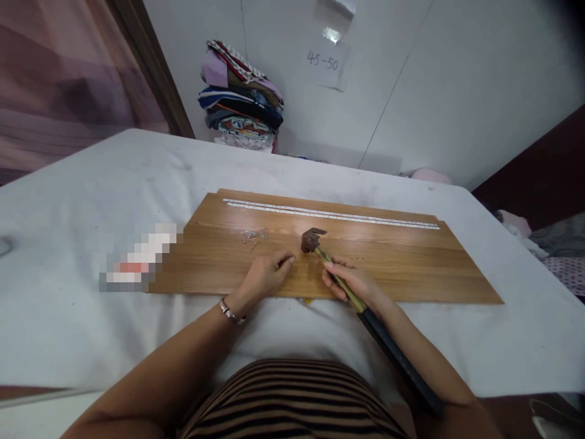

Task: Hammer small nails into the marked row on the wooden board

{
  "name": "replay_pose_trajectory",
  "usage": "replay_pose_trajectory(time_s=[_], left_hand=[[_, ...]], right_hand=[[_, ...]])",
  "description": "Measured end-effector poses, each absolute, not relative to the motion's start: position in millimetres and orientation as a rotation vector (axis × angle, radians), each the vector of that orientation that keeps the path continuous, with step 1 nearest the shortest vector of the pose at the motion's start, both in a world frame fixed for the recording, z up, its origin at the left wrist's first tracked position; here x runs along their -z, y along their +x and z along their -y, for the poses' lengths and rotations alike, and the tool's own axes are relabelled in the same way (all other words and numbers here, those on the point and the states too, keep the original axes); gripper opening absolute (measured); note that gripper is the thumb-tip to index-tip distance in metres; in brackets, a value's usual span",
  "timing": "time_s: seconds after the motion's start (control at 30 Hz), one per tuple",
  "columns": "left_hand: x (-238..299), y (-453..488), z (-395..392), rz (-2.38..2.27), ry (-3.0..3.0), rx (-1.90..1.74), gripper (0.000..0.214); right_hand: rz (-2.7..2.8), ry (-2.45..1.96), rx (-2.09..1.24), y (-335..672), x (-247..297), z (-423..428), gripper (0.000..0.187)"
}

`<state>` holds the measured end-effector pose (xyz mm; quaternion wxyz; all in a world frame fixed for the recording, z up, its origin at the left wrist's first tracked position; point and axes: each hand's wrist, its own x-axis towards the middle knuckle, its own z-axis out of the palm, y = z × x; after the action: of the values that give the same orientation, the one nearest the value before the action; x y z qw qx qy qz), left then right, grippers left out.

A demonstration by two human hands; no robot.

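Observation:
My right hand (354, 281) grips a claw hammer (312, 241) high on its yellowish shaft, close to the rusty brown head. The hammer's black handle end reaches back under my right forearm. Just left of the head, my left hand (269, 272) rests at the wooden board (411, 262), thumb and forefinger pinched together; what they hold, if anything, is too small to make out. Several loose nails (251, 234) lie on the board beyond my left hand. A short row of small dark dots (357, 258) marks the board beside my right hand.
Two white strips with markings (329, 213) run along the board's far side. A white cloth (114, 183) covers the table. Folded clothes (242, 97) are stacked by the wall, below a paper sheet (326, 64) reading 45-50. A blurred-out item (141, 256) lies at the board's left end.

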<state>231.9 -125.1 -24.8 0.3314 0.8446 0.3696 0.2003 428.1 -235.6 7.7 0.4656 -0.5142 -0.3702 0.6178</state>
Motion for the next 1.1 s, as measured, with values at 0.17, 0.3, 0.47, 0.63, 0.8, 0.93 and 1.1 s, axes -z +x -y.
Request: replay_pose_trajectory(time_s=[0.17, 0.3, 0.47, 0.63, 0.8, 0.93, 1.1], left_hand=[[24.0, 231.8, 125.0, -0.940, 2.216, -0.528, 0.028], [24.1, 231.4, 125.2, -0.944, 2.219, -0.507, 0.028], [22.2, 230.6, 125.3, -0.916, 2.208, -0.506, 0.028], [24.2, 229.6, 124.5, -0.902, 2.204, -0.496, 0.028], [26.5, 228.8, 124.0, -0.900, 2.208, -0.485, 0.030], [27.5, 228.7, 123.9, -0.885, 2.206, -0.492, 0.029], [28.7, 228.8, 124.1, -0.877, 2.205, -0.500, 0.029]], right_hand=[[0.882, -1.286, -1.491, 429.1, -6.3, 234.4, 0.032], [0.855, -1.272, -1.476, 431.7, -8.6, 235.2, 0.035], [0.908, -1.284, -1.484, 432.3, -5.6, 236.5, 0.038], [0.924, -1.275, -1.482, 430.4, 0.2, 237.3, 0.034], [0.929, -1.271, -1.498, 429.7, 1.6, 238.1, 0.031], [0.904, -1.274, -1.507, 429.5, 1.0, 238.4, 0.029], [0.899, -1.283, -1.496, 427.8, -2.0, 237.9, 0.033]])
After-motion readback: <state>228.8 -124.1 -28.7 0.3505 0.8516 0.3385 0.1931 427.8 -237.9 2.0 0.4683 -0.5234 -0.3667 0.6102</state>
